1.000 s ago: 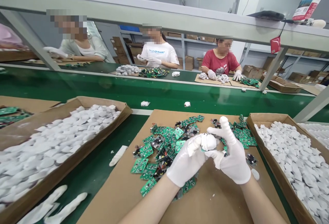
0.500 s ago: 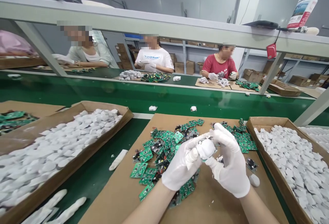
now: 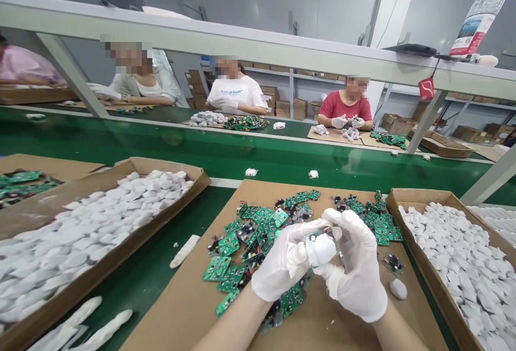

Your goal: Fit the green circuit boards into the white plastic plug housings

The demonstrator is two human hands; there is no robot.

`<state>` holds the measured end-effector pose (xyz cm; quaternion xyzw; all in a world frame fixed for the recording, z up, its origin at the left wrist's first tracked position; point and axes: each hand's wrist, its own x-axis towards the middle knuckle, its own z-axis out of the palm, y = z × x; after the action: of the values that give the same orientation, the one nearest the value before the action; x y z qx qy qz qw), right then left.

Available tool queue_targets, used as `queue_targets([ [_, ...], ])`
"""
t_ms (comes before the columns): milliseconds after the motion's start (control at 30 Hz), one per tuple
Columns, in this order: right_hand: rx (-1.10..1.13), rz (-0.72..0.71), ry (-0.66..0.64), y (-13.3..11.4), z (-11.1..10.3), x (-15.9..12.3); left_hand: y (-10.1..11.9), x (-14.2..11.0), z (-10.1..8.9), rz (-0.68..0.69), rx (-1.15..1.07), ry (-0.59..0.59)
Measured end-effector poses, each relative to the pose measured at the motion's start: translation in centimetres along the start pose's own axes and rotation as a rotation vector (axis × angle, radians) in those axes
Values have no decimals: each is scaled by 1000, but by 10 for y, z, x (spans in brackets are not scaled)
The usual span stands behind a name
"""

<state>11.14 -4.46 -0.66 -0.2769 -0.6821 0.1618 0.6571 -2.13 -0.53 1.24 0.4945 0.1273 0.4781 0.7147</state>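
Observation:
Between my two white-gloved hands is a small circuit board with a white putty-like lump [image 3: 322,249] pressed over one face. My left hand [image 3: 279,262] pinches it from the left, thumb against the lump. My right hand [image 3: 358,271] curls round its right side, thumb at the lower edge and fingers over the top. The hands hide most of the board. Underneath and to the left lies a heap of green circuit boards [image 3: 229,244] on a cardboard sheet [image 3: 177,316]. More boards [image 3: 388,234], a loose board [image 3: 393,264] and a loose white lump [image 3: 398,288] lie right of my hands.
Cardboard trays of white lumps flank the sheet, left [image 3: 116,216] and right [image 3: 455,254]. A green conveyor belt [image 3: 193,149] crosses ahead, carrying a few white-covered boards [image 3: 313,174]. Co-workers sit beyond it. An overhead rail [image 3: 258,36] holds a bottle [image 3: 479,18].
My hands and the held board have shifted slightly down, and my right fingers have moved around its edge. The white-covered boards on the belt have travelled right. A co-worker's gloved hands have moved.

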Motion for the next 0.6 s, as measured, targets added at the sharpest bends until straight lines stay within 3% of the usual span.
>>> queue_targets([
  [133, -180, -98, -121, -7, -8, 8, 3, 0, 2, 11, 20, -40],
  [233, -225, -111, -123, -12, -10, 11, 3, 1, 2, -9, 75, -60],
  [433, -20, 26, -62, -11, 1, 3, -5, 1, -2, -3, -2, -9],
  [600, 36, -3, -73, -11, -2, 3, -13, 0, -9, 32, -43, -18],
])
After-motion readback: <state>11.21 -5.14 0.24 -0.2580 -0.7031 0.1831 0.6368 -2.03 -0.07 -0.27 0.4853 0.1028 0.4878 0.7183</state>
